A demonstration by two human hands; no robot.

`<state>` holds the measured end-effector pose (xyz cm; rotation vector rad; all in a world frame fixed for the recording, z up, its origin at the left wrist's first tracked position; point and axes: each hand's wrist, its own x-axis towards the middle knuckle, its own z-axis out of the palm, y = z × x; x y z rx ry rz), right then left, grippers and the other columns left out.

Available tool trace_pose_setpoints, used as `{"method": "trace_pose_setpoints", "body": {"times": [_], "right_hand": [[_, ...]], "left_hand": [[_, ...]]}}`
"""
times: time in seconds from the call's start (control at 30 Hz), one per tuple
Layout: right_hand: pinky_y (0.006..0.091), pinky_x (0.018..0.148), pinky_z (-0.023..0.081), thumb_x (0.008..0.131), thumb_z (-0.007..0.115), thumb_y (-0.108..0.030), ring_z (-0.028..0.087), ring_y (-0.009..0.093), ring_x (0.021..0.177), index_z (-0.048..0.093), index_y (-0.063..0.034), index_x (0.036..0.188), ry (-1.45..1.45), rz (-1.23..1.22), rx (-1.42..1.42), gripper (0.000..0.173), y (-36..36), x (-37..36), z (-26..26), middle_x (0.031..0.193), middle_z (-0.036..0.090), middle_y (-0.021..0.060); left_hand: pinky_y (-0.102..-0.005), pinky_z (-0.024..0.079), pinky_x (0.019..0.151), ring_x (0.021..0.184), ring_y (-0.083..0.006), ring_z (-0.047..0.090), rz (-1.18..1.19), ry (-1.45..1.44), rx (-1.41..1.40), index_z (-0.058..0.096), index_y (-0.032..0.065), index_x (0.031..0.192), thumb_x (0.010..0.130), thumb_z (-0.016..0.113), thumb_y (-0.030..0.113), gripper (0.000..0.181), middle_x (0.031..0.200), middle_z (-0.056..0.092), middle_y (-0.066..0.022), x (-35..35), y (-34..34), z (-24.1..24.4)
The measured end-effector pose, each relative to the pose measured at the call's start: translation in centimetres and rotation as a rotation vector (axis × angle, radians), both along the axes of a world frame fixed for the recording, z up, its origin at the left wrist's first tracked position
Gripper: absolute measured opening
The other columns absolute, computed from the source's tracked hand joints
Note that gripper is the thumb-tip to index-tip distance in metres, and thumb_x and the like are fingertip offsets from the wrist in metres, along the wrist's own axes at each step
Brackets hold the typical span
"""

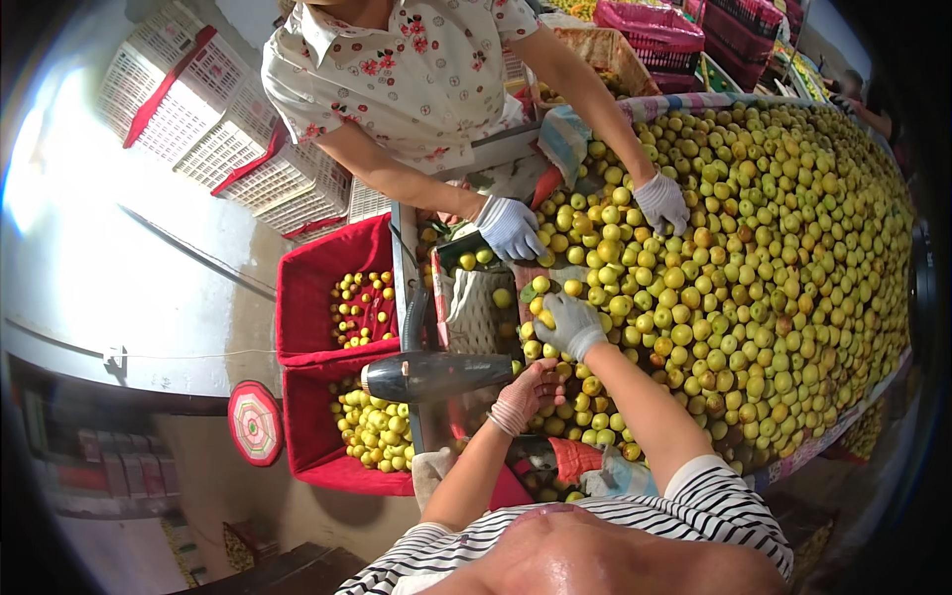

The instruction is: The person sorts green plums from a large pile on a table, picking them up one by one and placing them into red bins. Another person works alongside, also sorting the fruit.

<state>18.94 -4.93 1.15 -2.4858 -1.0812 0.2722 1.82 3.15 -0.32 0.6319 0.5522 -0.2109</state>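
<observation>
A large heap of round yellow-green fruit (729,282) covers the sorting table before me. My right hand (571,326), in a grey glove, lies at the heap's near left edge, its fingers curled over a yellow fruit (547,319). Just below it, my left hand (529,393), in a thin pinkish glove, is held palm up with bent, parted fingers; no fruit shows in it. Beside my left hand a dark, tapered cylindrical device (439,377) reaches over the table's metal edge. Above that device sits a box with a woven liner (480,312).
Two red cloth-lined bins (335,256) (349,480) with fruit stand at the left. Across the table, a co-worker's gloved hands (510,228) (662,204) touch the fruit. White plastic crates (223,111) are stacked behind; pink-lined crates (651,33) stand at the top right. A round stool (255,424) is left of the bins.
</observation>
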Motion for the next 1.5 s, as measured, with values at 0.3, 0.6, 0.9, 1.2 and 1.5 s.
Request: {"method": "trace_pose_setpoints", "body": {"times": [0.3,0.6,0.9,1.2,1.5], "right_hand": [[0.0462,0.076,0.053,0.086,0.063,-0.037,0.064,0.037,0.089,0.057,-0.0206,0.125,0.216,0.089,0.212,0.043,-5.4,-5.7,0.6,0.111,0.058,0.0142],[0.0423,0.107,0.038,0.084,0.056,-0.018,0.049,0.032,0.125,0.044,-0.0047,0.137,0.106,0.215,0.094,0.056,-9.6,-11.8,1.2,0.139,0.048,0.0176],[0.0463,0.121,0.008,0.093,0.050,-0.048,0.017,0.028,0.146,0.025,-0.0099,0.151,-0.233,-0.318,-0.516,0.074,-17.9,0.1,6.4,0.156,0.024,0.0108],[0.0555,0.118,0.004,0.095,0.043,-0.051,0.010,0.034,0.148,0.031,-0.0102,0.149,-0.305,-0.183,-0.515,0.069,-8.3,-1.1,1.3,0.158,0.019,0.0140],[0.0531,0.117,0.010,0.088,0.057,-0.037,0.024,0.026,0.144,0.037,-0.0149,0.146,-0.105,0.253,-0.266,0.065,-1.3,-8.4,0.0,0.153,0.032,0.0056]], "left_hand": [[-0.0412,0.054,0.061,0.074,-0.0244,0.062,-0.031,0.104,-0.002,0.048,0.0118,0.125,0.097,0.043,0.053,0.050,0.099,0.063,-0.0119,0.4,-0.2,-1.5],[-0.0272,0.052,0.048,0.069,-0.0150,0.062,-0.131,0.057,0.455,0.049,0.0085,0.132,0.087,0.068,0.038,0.057,0.095,0.063,-0.0045,-1.7,0.4,-0.8],[-0.0416,0.049,0.089,0.104,-0.0363,0.063,-0.381,0.206,1.513,0.040,0.0067,0.144,0.089,0.063,0.043,0.070,0.122,0.059,-0.0269,-4.1,0.0,3.0],[-0.0445,0.044,0.098,0.121,-0.0394,0.052,-0.376,0.085,1.729,0.037,0.0098,0.145,0.095,0.051,0.044,0.062,0.135,0.052,-0.0228,-4.2,-1.2,2.4],[-0.0472,0.047,0.090,0.111,-0.0432,0.056,-0.315,0.103,1.830,0.040,0.0067,0.142,0.099,0.043,0.044,0.057,0.125,0.057,-0.0264,-4.2,-1.4,2.6]]}}
